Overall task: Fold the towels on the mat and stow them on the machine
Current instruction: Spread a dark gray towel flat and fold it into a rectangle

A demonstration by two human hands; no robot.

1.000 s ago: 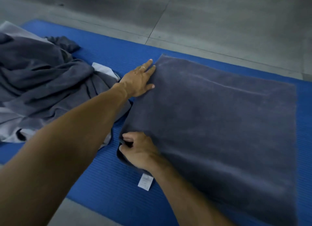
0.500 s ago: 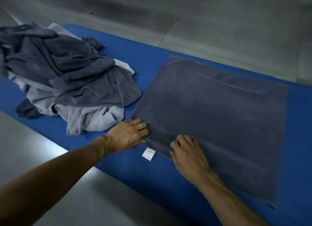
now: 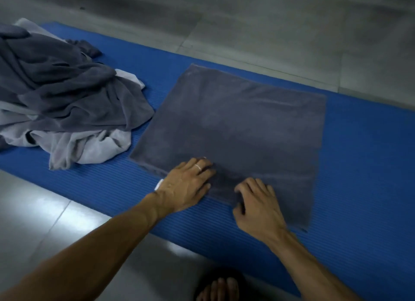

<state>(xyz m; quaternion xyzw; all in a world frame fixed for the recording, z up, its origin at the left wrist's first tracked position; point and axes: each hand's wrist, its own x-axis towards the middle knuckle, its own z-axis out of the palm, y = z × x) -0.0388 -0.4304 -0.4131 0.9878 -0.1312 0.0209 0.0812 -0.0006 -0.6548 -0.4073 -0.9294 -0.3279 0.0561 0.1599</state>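
Towel flat on blue mat over grey tiled floor

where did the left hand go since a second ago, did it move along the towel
Yes. The left hand moved from the spread towel's far left corner to its near edge, beside the right hand.

A dark grey towel lies flat and square-folded on the blue ribbed mat, beside a crumpled heap of grey towels at the mat's left end.
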